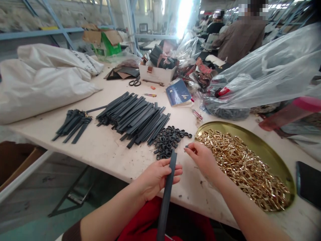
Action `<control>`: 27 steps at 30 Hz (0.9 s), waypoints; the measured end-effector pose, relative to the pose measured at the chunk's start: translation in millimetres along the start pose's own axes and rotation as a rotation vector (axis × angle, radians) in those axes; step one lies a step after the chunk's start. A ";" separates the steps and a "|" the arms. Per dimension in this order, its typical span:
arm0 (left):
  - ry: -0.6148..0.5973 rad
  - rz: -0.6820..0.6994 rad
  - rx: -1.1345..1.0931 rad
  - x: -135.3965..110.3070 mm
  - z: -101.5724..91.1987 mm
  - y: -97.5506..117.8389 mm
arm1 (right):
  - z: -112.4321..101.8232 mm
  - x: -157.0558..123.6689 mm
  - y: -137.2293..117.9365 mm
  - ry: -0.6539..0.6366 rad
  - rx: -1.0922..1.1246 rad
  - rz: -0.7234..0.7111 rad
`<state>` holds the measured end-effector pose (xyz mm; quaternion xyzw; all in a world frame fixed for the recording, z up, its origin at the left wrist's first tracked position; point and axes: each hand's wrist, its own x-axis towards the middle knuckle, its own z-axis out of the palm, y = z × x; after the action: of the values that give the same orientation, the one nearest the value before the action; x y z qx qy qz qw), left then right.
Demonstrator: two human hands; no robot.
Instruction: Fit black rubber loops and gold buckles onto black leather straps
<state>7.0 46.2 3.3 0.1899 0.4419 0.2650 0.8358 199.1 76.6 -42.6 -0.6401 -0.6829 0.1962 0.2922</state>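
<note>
My left hand [160, 177] grips a long dark strap [168, 192] between thumb and fingers, its upper end pointing away from me and its lower end hanging over my lap. My right hand [200, 157] pinches a small dark strap loop [187, 146] at its fingertips, mostly hidden by them. Just beyond both hands lies a heap of dark strap loops [168, 142]. Left of it is a large pile of dark straps [134, 117]. To the right, a round gold tray [225, 126] carries many small gold metal buckles [240, 164].
A bundle of straps with metal fittings [72, 125] lies at the left. Behind are scissors [134, 82], a cutter knife [149, 95], a blue booklet [179, 92] and a white box [157, 74]. A phone [308, 182] and pink-lidded bottle [291, 112] are right. A person [242, 36] sits beyond.
</note>
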 end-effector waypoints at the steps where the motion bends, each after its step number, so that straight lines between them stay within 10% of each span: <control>1: -0.002 -0.002 0.006 -0.7 -0.7 -2.1 | 0.5 -7.4 -3.8 0.016 0.120 0.064; 15: 0.037 0.202 0.551 -8.6 0.3 -32.6 | 11.1 -65.4 -39.0 -0.041 1.414 0.619; 27: 0.067 0.294 0.944 -7.7 -11.3 -47.2 | 18.7 -83.9 -37.6 -0.112 1.029 0.513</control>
<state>7.0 5.2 -23.9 0.5995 0.5088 0.1568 0.5976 159.1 -8.2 -44.9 -0.5496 -0.3369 0.6012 0.4723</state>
